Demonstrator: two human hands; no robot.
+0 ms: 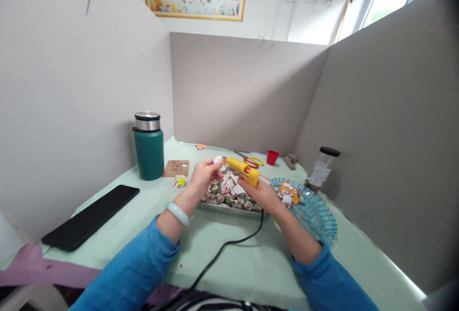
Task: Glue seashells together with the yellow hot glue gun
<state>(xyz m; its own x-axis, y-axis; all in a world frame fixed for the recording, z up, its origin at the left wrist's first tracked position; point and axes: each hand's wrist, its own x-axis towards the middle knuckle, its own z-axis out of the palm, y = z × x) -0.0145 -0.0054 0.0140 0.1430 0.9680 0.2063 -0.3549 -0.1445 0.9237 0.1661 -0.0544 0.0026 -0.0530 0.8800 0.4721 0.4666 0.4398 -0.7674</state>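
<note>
My left hand (207,177) pinches a small white shell (219,161) between thumb and fingertips. In my right hand (261,193) is a yellow hot glue gun (238,166), its nozzle pointing left at the white shell. A clear glue stick pokes out of the gun's back, and a black cord (229,242) runs down from the grip to the front edge. Whether the nozzle touches the shell I cannot tell. Below both hands sits a metal tray (229,210) full of shells and snail shells (222,199), partly covered by the hands.
A green bottle (149,153) and a black phone-like slab (93,215) stand and lie at left. Near them are a brown card (177,168) and a shell flower (179,181). Scissors (251,160), a red cup (272,157), a blue plate (322,215) and a tilted jar (321,170) lie beyond and right.
</note>
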